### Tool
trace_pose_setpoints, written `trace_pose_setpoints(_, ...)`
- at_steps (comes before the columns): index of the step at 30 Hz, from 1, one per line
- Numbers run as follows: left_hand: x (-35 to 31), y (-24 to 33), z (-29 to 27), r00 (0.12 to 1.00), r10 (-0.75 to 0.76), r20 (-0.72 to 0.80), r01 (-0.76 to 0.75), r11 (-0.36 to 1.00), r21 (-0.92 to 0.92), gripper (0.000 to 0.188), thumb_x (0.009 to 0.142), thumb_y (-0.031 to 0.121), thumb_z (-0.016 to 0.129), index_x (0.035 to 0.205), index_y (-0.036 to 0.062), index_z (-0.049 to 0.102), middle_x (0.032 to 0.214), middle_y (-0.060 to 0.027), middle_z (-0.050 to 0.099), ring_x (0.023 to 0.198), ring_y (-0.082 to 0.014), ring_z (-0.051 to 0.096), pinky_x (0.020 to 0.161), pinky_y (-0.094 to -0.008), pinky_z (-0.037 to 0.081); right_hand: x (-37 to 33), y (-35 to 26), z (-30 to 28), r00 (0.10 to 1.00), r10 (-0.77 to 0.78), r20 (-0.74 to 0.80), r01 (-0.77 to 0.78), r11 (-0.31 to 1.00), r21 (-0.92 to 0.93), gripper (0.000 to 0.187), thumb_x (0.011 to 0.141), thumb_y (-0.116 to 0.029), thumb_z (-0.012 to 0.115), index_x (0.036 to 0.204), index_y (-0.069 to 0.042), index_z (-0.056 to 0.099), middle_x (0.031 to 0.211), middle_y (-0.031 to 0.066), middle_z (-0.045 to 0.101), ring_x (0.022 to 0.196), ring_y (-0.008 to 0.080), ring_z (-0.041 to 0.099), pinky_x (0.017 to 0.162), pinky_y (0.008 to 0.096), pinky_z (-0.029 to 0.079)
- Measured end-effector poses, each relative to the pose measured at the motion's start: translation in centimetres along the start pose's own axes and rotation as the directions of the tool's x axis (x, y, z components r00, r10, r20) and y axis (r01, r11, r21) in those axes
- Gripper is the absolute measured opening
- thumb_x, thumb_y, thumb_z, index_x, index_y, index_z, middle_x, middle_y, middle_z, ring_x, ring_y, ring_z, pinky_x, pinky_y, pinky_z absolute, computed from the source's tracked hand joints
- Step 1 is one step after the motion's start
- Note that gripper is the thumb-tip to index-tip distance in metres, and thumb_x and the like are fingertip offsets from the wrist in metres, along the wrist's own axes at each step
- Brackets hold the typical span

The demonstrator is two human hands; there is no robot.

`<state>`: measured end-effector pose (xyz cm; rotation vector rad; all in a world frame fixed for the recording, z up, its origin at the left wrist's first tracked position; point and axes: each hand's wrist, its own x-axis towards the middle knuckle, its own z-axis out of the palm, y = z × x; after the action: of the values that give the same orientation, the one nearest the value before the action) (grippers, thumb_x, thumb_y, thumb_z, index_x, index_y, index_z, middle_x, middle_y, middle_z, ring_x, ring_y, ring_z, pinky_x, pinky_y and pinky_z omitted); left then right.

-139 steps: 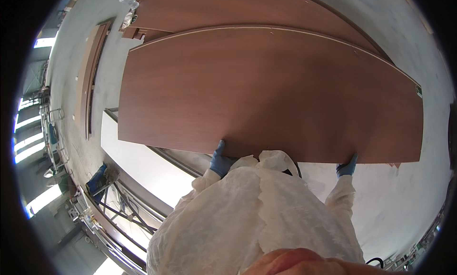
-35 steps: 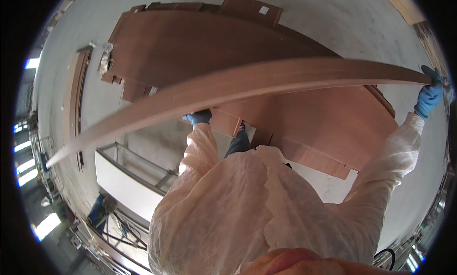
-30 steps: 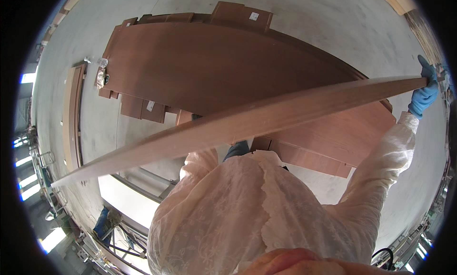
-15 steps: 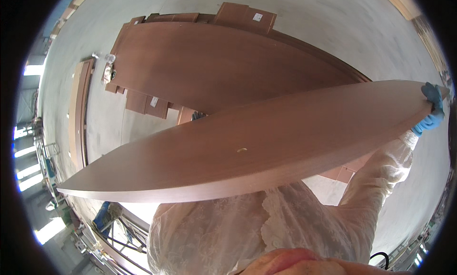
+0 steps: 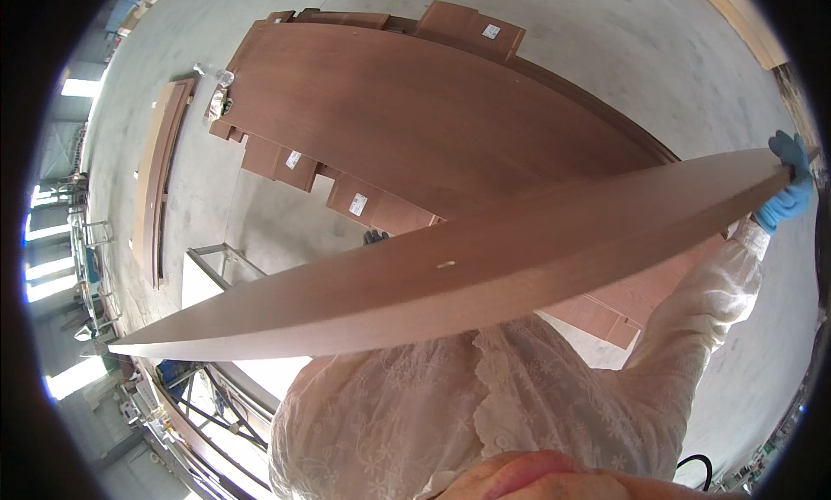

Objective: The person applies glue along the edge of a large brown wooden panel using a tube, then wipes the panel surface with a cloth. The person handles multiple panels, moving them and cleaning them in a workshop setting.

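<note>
A long brown wood-grain door panel point(image 5: 450, 264) spans the view in front of my chest, a small pale slot near its middle. Its thick near edge shows, and its broad face is tilted. At its far right end my right hand point(image 5: 786, 187), in a blue glove, is closed around the edge. Dark gloved fingertips of my left hand point(image 5: 376, 237) hook over the panel's far edge, left of centre; the rest of that hand and its arm are hidden behind the panel. Beyond lies a large stack of similar brown panels point(image 5: 433, 110).
Brown pieces with white labels point(image 5: 351, 197) stick out from under the stack. A narrow pile of long boards point(image 5: 160, 180) lies on the concrete floor at left. Clear plastic wrap point(image 5: 221, 77) sits at the stack's left corner. A white-topped metal-framed table point(image 5: 201, 279) stands at lower left.
The panel has tilted, so its broad face looks narrower and its near edge thicker. In view, the stack has shifted up and right. More of the white-topped table shows.
</note>
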<state>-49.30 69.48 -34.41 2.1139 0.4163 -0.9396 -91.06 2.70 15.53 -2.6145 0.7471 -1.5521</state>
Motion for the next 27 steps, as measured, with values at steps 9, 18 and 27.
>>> trace_pose_setpoints(9,-0.1,-2.0,-0.1,0.984,0.134,0.12,-0.169,0.462,0.871,0.059,0.101,0.054,0.043,0.155,0.0303,0.045,0.163,0.0004,0.042,0.151,-0.0248,0.034,0.123,-0.0518,0.025,5.5,0.6,12.8,0.99,0.125,0.065,-0.135,0.974,0.179,0.05,0.106,-0.03,0.035,0.104,0.004,0.072,0.1,0.0156,0.078,0.1,0.0264,0.072,0.114,0.0424,0.044)
trace_pose_setpoints(18,-2.2,-3.4,-4.0,0.967,-0.245,0.064,0.126,0.249,-0.96,0.059,0.098,0.057,0.04,0.146,0.0264,0.055,0.151,-0.0006,0.055,0.141,-0.0269,0.046,0.116,-0.0524,0.035,8.8,-1.6,33.1,0.947,0.048,0.316,0.01,0.984,-0.18,0.062,0.107,-0.049,0.041,0.101,0.001,0.077,0.097,0.0198,0.075,0.093,0.0374,0.069,0.088,0.0456,0.05)
trace_pose_setpoints(27,-1.5,-3.7,-8.9,0.734,-0.601,0.315,0.209,-0.242,-0.948,0.08,0.072,0.096,0.051,0.081,0.018,0.067,0.077,0.0019,0.067,0.071,-0.019,0.061,0.065,-0.0368,0.054,2.9,-5.2,50.1,0.756,0.293,0.585,-0.081,0.929,-0.361,0.079,0.105,-0.064,0.034,0.093,0.004,0.074,0.099,0.0282,0.072,0.095,0.0491,0.066,0.087,0.0517,0.05)
